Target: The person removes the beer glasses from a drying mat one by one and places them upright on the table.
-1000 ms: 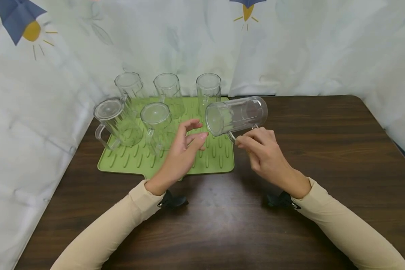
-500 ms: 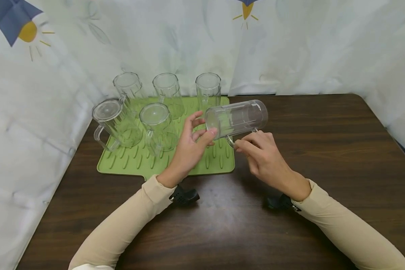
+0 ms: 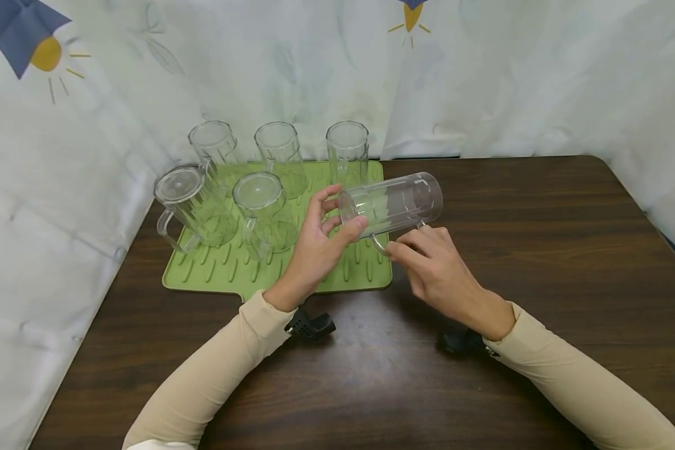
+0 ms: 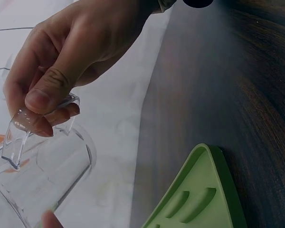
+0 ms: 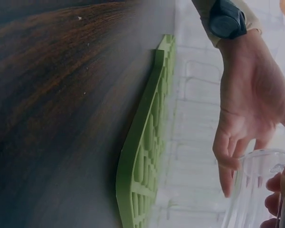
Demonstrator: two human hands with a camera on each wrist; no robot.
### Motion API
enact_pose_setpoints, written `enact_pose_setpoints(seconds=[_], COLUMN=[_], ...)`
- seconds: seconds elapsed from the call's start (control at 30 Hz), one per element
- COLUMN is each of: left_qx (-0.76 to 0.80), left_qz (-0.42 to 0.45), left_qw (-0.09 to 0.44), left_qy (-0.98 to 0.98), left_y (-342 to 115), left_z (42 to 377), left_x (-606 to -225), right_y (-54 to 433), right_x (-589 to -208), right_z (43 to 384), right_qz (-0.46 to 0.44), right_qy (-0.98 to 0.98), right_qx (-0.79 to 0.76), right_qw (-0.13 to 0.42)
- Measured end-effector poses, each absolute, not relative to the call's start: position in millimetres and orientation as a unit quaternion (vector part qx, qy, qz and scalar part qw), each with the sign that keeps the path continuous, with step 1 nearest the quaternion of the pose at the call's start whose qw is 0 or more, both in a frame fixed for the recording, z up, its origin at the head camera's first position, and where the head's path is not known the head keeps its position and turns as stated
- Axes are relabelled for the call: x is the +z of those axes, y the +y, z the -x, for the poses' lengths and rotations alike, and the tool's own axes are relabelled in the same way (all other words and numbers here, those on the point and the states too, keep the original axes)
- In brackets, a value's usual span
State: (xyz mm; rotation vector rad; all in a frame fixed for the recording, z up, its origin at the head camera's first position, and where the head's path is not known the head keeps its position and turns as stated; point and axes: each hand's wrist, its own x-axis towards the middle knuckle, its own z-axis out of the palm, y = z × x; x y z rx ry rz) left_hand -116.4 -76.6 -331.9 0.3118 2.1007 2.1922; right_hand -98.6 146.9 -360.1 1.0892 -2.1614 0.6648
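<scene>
A clear glass mug (image 3: pixel 399 203) lies tipped on its side in the air, over the right part of the green drying mat (image 3: pixel 345 275). Its handle points down toward the person, and my right hand (image 3: pixel 439 262) grips it with curled fingers. At the mug's left end, my left hand (image 3: pixel 319 247) has the thumb on the near side and the other fingers behind. The left wrist view shows the right hand (image 4: pixel 73 57) pinching the angular handle (image 4: pixel 14 145). In the right wrist view the left hand (image 5: pixel 251 95) has its fingers along the mug's round end.
Several more clear mugs stand on the mat, including a front left one (image 3: pixel 182 187), a front middle one (image 3: pixel 260 194) and a back right one (image 3: pixel 347 140). Dark wooden table (image 3: pixel 540 250) extends right. A pale patterned curtain (image 3: pixel 512 81) hangs behind.
My left hand has moved right and up to the mug's left end and closed around it. The right hand has shifted slightly left and the mug's right end has dipped a little.
</scene>
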Motion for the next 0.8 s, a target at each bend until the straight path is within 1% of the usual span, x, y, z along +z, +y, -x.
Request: enact_pose_setpoints(seconds=[0.5, 0.8], left_qx=[0.71, 0.716], left_qz=[-0.091, -0.084], left_qw=[0.053, 0.061], left_qy=[0.696, 0.69], left_y=[-77.1, -77.2], left_z=[117.3, 119.1], left_x=[-329.9, -330.7], right_y=[149.6, 147.1], right_x=[-354.2, -355.4], right_z=[93.9, 95.2], right_qz=[-0.41, -0.419], right_qy=[-0.838, -0.823], right_qx=[0.207, 0.222], right_qw=[0.295, 0.314])
